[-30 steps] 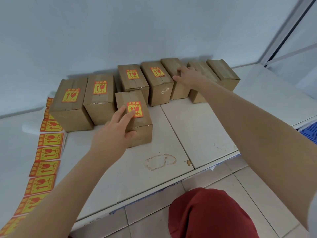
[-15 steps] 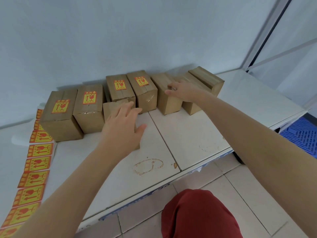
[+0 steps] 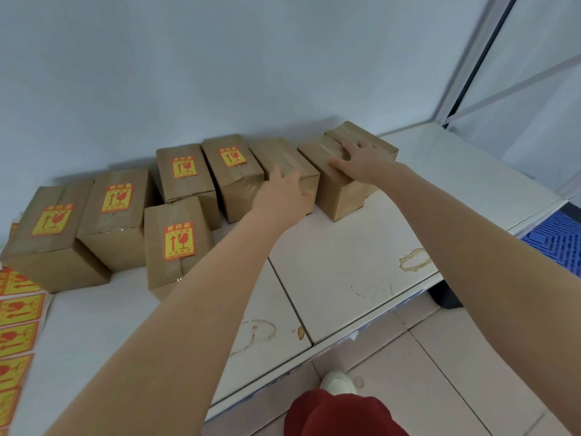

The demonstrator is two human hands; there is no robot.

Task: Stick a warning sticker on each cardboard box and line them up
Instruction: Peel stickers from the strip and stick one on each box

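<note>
Cardboard boxes (image 3: 339, 180) are lined along the wall on the surface (image 3: 345, 265); three at the right carry no sticker. Rigid, apparently light, they are best gripped across opposite side faces. Left hand (image 3: 283, 196) and right hand (image 3: 361, 162) lie open, flat on unstickered lids. Sticker strip (image 3: 15, 325) is cut off at the left edge.

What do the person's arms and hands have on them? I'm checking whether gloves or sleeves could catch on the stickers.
Nothing shows on them: the left hand and right hand are gloveless, and both forearms are uncovered as far as the frame shows. No rings, watch or wristbands are visible.
</note>
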